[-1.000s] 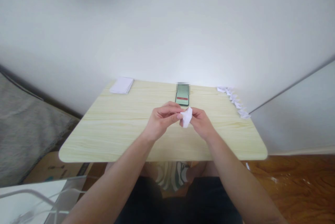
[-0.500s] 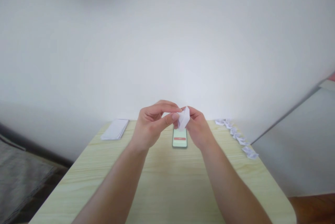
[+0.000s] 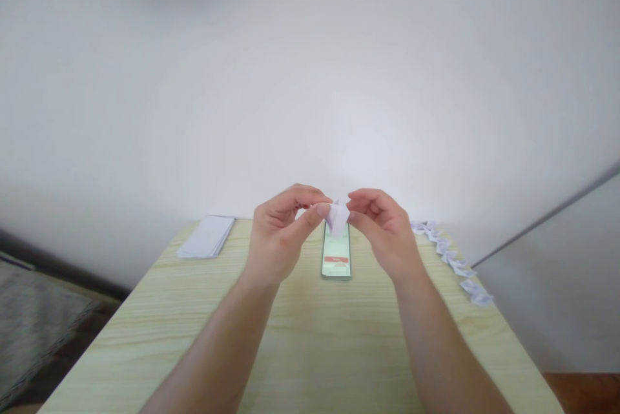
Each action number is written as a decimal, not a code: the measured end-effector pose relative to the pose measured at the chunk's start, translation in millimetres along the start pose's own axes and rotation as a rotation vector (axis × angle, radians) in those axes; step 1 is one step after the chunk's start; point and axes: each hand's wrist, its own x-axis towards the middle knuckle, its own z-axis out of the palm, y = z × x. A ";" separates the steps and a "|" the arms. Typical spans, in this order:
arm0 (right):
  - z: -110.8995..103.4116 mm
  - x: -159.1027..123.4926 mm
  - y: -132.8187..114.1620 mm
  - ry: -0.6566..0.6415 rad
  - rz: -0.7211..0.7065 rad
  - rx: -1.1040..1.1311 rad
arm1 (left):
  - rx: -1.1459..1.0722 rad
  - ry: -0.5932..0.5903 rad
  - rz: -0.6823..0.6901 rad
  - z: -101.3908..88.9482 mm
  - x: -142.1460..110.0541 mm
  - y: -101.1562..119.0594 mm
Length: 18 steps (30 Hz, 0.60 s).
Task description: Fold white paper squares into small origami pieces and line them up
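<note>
A small piece of folded white paper [image 3: 338,220] is held up over the phone, with creased flaps facing several ways. My left hand [image 3: 283,233] pinches its left side between thumb and forefinger. On the other side my right hand [image 3: 385,227] has its thumb and a curled finger at the paper's right edge, its forefinger lifted a little apart. Below the paper lies a phone [image 3: 336,265] with a lit, pale green screen and a red bar; its top part is hidden behind the paper.
A stack of flat white paper [image 3: 207,236] lies at the table's back left. Along the right edge runs a row of several small folded white paper pieces [image 3: 455,264]. The light wooden table [image 3: 320,349] meets a white wall [image 3: 310,78] behind.
My right hand has moved to the right, and its fingers have loosened toward the paper's edge. The paper has turned slightly in my left hand's pinch. The view has shifted a little.
</note>
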 end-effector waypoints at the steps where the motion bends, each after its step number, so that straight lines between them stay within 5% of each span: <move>1: -1.3 -2.2 -4.1 -0.008 -0.032 -0.051 | 0.015 -0.007 -0.007 -0.3 -1.0 1.8; 9: 8.2 -17.9 -30.1 -0.117 -0.198 -0.299 | 0.266 -0.035 -0.056 2.7 -10.0 19.0; 18: 6.9 -19.0 -34.9 -0.149 -0.102 -0.320 | 0.471 -0.126 -0.072 1.6 -10.5 33.8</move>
